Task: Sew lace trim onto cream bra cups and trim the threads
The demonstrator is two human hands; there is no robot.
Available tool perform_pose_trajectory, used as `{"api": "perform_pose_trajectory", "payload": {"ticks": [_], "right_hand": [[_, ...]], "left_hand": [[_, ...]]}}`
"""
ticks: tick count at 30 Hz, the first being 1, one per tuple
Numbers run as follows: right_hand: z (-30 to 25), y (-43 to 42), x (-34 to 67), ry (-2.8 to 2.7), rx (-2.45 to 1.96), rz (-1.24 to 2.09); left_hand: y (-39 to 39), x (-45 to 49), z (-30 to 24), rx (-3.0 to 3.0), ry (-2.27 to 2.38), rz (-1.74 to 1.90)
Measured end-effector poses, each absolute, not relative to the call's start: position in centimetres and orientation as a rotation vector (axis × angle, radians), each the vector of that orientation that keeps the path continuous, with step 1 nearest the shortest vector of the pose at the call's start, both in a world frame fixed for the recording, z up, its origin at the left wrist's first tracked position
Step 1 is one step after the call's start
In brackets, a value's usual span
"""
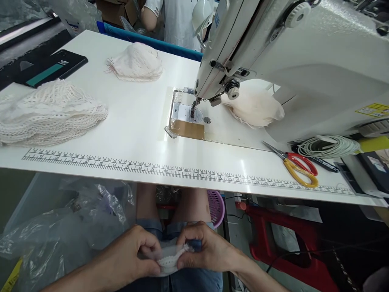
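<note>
Over my lap, my left hand [141, 253] and my right hand [199, 249] pinch a small piece of sheer white fabric with lace trim [170, 259] between thumbs and fingers. The piece spans the short gap between both hands, below the table's front edge. Above it stands the sewing machine, its presser foot [193, 111] over the metal needle plate [182, 112] with no fabric under it. A pile of white lace pieces [51, 115] lies at the table's left, and a smaller cream stack [136, 63] sits farther back.
A pale fabric piece [255, 107] rests under the machine arm. Red and yellow scissors [293, 164] and coiled white cord [330, 146] lie at the right. A dark phone [56, 67] is at the back left. Plastic bags [73, 227] hang below. Another person [179, 20] is beyond the table.
</note>
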State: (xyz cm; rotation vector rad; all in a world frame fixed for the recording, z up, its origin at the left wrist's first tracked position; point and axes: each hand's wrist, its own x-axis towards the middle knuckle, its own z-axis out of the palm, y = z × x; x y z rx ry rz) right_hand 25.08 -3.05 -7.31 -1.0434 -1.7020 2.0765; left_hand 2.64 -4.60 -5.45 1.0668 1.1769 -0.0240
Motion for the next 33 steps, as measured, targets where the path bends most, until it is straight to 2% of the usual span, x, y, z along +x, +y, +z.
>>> {"api": "perform_pose_trajectory", "payload": {"ticks": [22, 33], "right_hand": [[-7.8, -3.3, 24.8, -1.631, -1.187, 2.172], [-8.3, -3.3, 25.2, -1.579, -1.183, 2.198]], "left_hand": [[-5.0, 2.9, -5.8, 0.923, 1.111, 0.046], [-4.3, 2.2, -4.4, 0.753, 0.875, 0.053]]}}
